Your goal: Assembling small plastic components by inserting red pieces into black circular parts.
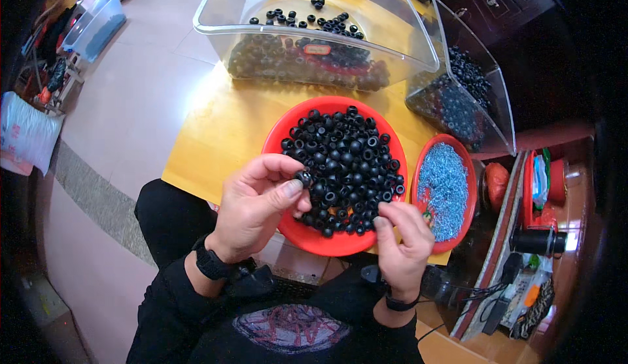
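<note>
"What is held by the left hand (247, 208)?"

"A black bead (303, 177) — it is pinched between thumb and forefinger, over the red plate (320, 246) heaped with other black beads (347, 158)."

"And by the right hand (405, 246)?"

"That cannot be told — its thumb and forefinger are held close together near the plate's right-hand rim."

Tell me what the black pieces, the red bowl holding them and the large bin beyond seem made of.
Black pieces: probably plastic, smooth with soft sheen and highlights; rubber isn't ruled out.
Red bowl: likely plastic, evenly coloured with a smooth rim.
Large bin: apparently clear, glossy plastic; contents show through its wall.
</note>
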A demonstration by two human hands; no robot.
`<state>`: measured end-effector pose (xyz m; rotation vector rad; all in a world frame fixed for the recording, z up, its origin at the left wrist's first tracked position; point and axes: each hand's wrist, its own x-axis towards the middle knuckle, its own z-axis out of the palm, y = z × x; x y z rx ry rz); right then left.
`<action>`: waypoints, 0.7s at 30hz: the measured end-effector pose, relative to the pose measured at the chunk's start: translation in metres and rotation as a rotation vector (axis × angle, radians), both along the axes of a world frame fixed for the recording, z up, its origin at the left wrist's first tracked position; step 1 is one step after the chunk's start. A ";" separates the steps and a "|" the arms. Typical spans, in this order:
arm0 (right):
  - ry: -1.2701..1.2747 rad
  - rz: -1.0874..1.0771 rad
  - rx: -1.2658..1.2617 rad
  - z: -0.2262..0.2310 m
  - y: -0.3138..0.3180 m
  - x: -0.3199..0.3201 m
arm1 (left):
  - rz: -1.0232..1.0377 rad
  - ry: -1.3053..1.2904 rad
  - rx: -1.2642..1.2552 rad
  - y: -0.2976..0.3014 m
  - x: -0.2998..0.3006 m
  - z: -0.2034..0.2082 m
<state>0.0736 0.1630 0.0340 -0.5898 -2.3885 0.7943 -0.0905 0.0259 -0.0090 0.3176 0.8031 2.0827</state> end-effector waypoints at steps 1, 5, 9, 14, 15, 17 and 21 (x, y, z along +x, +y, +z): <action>-0.065 0.027 0.013 -0.003 -0.002 0.003 | 0.010 -0.003 -0.003 -0.002 -0.001 0.000; -0.155 0.066 0.047 -0.014 -0.010 0.010 | -0.013 -0.007 -0.027 -0.010 -0.004 -0.001; -0.169 0.150 0.141 -0.011 -0.011 -0.002 | -0.022 -0.010 -0.056 -0.020 -0.005 -0.002; -0.198 0.184 0.153 -0.009 -0.022 -0.014 | -0.014 0.015 -0.079 -0.028 -0.010 -0.003; -0.217 0.189 0.144 -0.008 -0.024 -0.016 | -0.013 0.018 -0.077 -0.030 -0.011 -0.004; -0.238 0.188 0.140 -0.009 -0.026 -0.017 | 0.003 0.017 -0.085 -0.031 -0.011 -0.006; -0.271 0.188 0.156 -0.019 -0.022 -0.019 | -0.017 0.021 -0.095 -0.030 -0.009 -0.006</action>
